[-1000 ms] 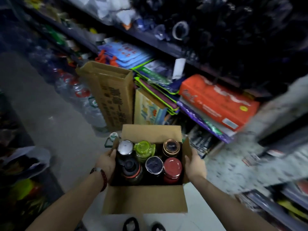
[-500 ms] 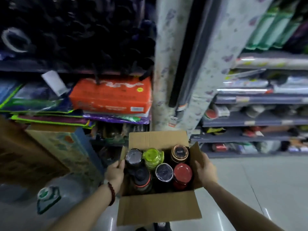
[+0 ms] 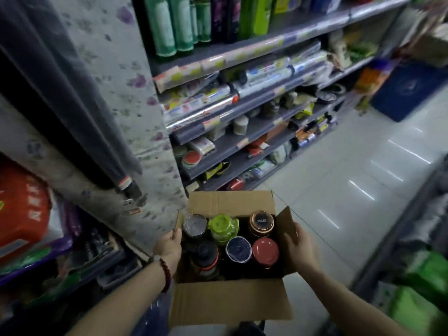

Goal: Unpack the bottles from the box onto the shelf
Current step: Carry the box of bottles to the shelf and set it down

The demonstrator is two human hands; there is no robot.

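Observation:
I carry an open cardboard box [image 3: 230,304] in front of me, its flaps spread. Several bottles stand upright inside: a green-lidded one [image 3: 222,226], a red-lidded one [image 3: 265,249], a copper-rimmed one [image 3: 261,223], a black one with an orange ring [image 3: 204,259], and two with wrapped tops. My left hand [image 3: 169,246] grips the box's left wall. My right hand [image 3: 299,248] grips the right wall and flap. Grey shelves [image 3: 242,112] full of goods run along the left of the aisle.
A pillar wrapped in flower-print plastic [image 3: 116,117] stands just left of the box. An orange package [image 3: 21,209] lies on the near left shelf. A pale tiled floor [image 3: 351,190] opens to the right, with a blue mat [image 3: 407,90] far off and green bags [image 3: 421,294] at the right.
My view has swung right, from the left shelving past the pillar to the aisle of grey shelves. Both hands keep the same hold on the box.

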